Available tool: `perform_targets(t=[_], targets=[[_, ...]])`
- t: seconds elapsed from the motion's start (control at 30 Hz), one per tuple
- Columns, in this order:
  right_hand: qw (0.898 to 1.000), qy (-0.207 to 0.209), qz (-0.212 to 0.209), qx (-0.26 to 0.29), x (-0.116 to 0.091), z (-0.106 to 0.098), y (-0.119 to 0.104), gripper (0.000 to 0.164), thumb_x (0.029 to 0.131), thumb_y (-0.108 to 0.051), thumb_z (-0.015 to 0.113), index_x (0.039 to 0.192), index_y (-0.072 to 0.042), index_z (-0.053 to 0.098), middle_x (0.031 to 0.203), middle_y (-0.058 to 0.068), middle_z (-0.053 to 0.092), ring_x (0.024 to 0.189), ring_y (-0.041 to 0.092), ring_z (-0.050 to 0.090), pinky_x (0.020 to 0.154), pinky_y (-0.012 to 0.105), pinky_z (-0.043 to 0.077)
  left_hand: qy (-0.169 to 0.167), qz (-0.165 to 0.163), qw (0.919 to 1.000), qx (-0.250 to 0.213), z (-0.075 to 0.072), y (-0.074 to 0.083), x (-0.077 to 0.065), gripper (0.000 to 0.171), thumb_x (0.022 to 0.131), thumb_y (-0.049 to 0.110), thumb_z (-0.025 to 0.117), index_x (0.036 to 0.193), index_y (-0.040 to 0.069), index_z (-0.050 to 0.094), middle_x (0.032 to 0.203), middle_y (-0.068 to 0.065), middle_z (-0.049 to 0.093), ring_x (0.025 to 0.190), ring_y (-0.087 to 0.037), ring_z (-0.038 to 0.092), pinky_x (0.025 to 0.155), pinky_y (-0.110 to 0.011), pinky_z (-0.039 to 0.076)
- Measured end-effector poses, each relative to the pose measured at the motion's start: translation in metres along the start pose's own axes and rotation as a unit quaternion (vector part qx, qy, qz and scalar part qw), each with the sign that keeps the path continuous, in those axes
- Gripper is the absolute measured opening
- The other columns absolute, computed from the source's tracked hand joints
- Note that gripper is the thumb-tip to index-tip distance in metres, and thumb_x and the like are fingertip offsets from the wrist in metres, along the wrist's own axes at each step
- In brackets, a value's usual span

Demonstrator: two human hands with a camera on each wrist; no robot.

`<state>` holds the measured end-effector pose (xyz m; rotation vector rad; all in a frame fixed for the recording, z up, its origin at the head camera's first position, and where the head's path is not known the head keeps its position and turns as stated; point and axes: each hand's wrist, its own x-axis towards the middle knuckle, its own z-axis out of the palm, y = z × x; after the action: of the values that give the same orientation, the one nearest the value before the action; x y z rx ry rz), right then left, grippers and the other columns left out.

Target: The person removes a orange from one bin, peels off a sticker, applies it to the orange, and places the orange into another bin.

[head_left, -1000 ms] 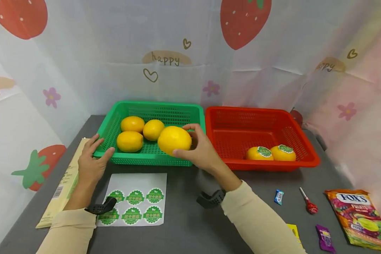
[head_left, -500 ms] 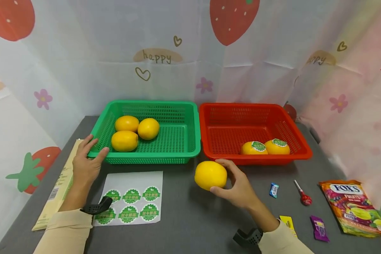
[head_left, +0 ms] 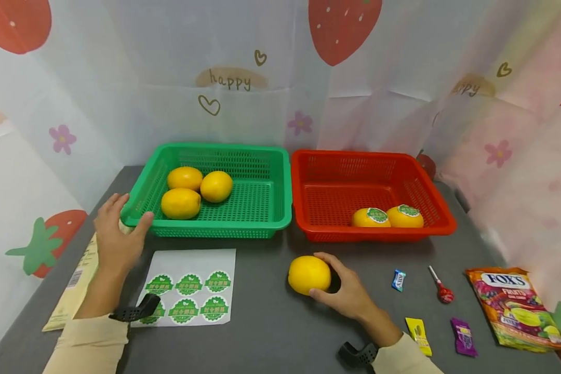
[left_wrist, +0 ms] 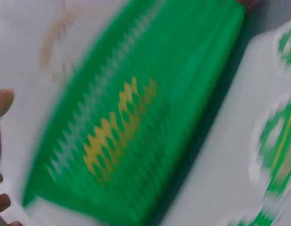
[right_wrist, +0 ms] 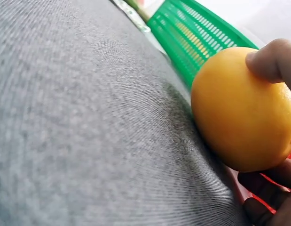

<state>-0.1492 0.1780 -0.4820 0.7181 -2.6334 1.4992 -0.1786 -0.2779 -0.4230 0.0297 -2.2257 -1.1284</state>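
Observation:
My right hand (head_left: 346, 291) grips a yellow lemon (head_left: 309, 275) between thumb and fingers, low at the dark tabletop in front of the baskets. In the right wrist view the lemon (right_wrist: 241, 110) shows a smooth skin with the thumb pressed on it. My left hand (head_left: 118, 239), fingers spread, is by the front left corner of the green basket (head_left: 215, 224); contact with the rim cannot be told. Several lemons (head_left: 181, 203) lie at that basket's left. Two lemons with green round stickers (head_left: 371, 218) sit in the red basket (head_left: 378, 231). The left wrist view is blurred.
A sheet of green round stickers (head_left: 192, 259) lies before the green basket, a pale yellow packet (head_left: 72, 291) at the left edge. On the right are a blue-and-white candy (head_left: 399, 280), a lollipop (head_left: 444, 294), yellow (head_left: 418, 335) and purple (head_left: 464, 337) candies and a FOX'S bag (head_left: 516, 309).
My right hand has carried the lemon out of the green basket, rightward and down to the tabletop. The left hand has shifted left from its place on the basket's corner.

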Motion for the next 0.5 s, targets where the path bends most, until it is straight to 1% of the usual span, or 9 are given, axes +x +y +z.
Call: perform_targets(t=[0.03, 0.07, 0.13, 0.2, 0.23, 0.3, 0.37, 0.43, 0.5], targets=[[1.000, -0.002, -0.001, 0.001, -0.001, 0.001, 0.001, 0.072, 0.077, -0.021, 0.082, 0.139, -0.010, 0.047, 0.131, 0.004, 0.056, 0.110, 0.022, 0.053, 0.094, 0.055, 0.037, 0.017, 0.029, 0.9993, -0.017, 0.000, 0.009, -0.006, 0.062, 0.090, 0.033, 0.068, 0.139, -0.001, 0.049, 0.147, -0.021, 0.033, 0.136, -0.037, 0.022, 0.105, -0.058, 0.019], [1.000, -0.003, -0.003, 0.002, -0.001, 0.001, 0.001, 0.072, 0.077, -0.019, 0.082, 0.140, -0.009, 0.046, 0.132, 0.006, 0.055, 0.111, 0.024, 0.052, 0.095, 0.057, 0.037, 0.033, 0.066, 0.9967, -0.033, 0.001, 0.018, -0.013, 0.060, 0.089, 0.033, 0.068, 0.135, -0.002, 0.052, 0.143, -0.023, 0.036, 0.133, -0.037, 0.026, 0.104, -0.055, 0.022], [1.000, -0.003, -0.003, 0.005, -0.001, -0.001, -0.007, 0.072, 0.077, -0.014, 0.081, 0.139, -0.006, 0.046, 0.133, 0.010, 0.055, 0.112, 0.027, 0.052, 0.095, 0.059, 0.035, 0.043, 0.143, 0.9865, -0.069, 0.009, 0.038, -0.026, 0.055, 0.089, 0.032, 0.068, 0.127, -0.006, 0.058, 0.135, -0.028, 0.041, 0.126, -0.039, 0.033, 0.103, -0.045, 0.027], [1.000, -0.004, -0.004, 0.009, -0.002, -0.007, -0.020, 0.071, 0.076, -0.010, 0.080, 0.139, -0.004, 0.046, 0.132, 0.012, 0.055, 0.113, 0.029, 0.051, 0.097, 0.060, 0.034, 0.020, 0.200, 0.9750, -0.094, 0.020, 0.059, -0.040, 0.048, 0.088, 0.025, 0.066, 0.121, -0.010, 0.060, 0.127, -0.031, 0.047, 0.119, -0.042, 0.039, 0.102, -0.034, 0.029], [1.000, -0.004, -0.008, 0.008, -0.002, -0.008, -0.020, 0.071, 0.077, -0.011, 0.081, 0.139, -0.004, 0.047, 0.132, 0.011, 0.055, 0.113, 0.028, 0.051, 0.097, 0.060, 0.034, 0.000, 0.213, 0.9716, -0.103, 0.027, 0.064, -0.047, 0.044, 0.087, 0.020, 0.067, 0.119, -0.010, 0.061, 0.123, -0.030, 0.050, 0.116, -0.040, 0.042, 0.100, -0.030, 0.030], [1.000, -0.006, -0.012, 0.004, -0.002, -0.010, -0.018, 0.071, 0.078, -0.016, 0.081, 0.140, -0.006, 0.047, 0.133, 0.007, 0.055, 0.113, 0.024, 0.052, 0.097, 0.058, 0.035, -0.046, 0.215, 0.9690, -0.113, 0.040, 0.066, -0.060, 0.039, 0.084, 0.008, 0.066, 0.119, -0.008, 0.062, 0.119, -0.026, 0.055, 0.112, -0.037, 0.044, 0.097, -0.026, 0.032], [1.000, -0.011, -0.020, 0.000, -0.002, -0.008, -0.009, 0.073, 0.079, -0.023, 0.081, 0.141, -0.010, 0.046, 0.134, 0.002, 0.054, 0.114, 0.021, 0.051, 0.098, 0.056, 0.036, -0.081, 0.200, 0.9701, -0.110, 0.049, 0.062, -0.071, 0.043, 0.078, -0.004, 0.066, 0.121, -0.004, 0.063, 0.117, -0.019, 0.058, 0.110, -0.032, 0.046, 0.095, -0.024, 0.033], [1.000, -0.011, -0.029, -0.002, -0.002, -0.003, 0.005, 0.076, 0.079, -0.029, 0.081, 0.143, -0.013, 0.045, 0.135, -0.003, 0.053, 0.115, 0.018, 0.051, 0.098, 0.055, 0.036, -0.106, 0.180, 0.9725, -0.103, 0.057, 0.050, -0.080, 0.049, 0.077, -0.007, 0.067, 0.124, 0.002, 0.063, 0.118, -0.012, 0.059, 0.111, -0.026, 0.047, 0.094, -0.025, 0.034], [0.999, -0.011, -0.036, 0.000, -0.003, -0.002, 0.007, 0.077, 0.078, -0.029, 0.081, 0.143, -0.012, 0.045, 0.136, -0.002, 0.052, 0.116, 0.019, 0.051, 0.098, 0.056, 0.036, -0.118, 0.177, 0.9724, -0.097, 0.062, 0.045, -0.085, 0.050, 0.077, -0.008, 0.068, 0.125, 0.004, 0.063, 0.117, -0.010, 0.060, 0.111, -0.025, 0.048, 0.093, -0.025, 0.035]])
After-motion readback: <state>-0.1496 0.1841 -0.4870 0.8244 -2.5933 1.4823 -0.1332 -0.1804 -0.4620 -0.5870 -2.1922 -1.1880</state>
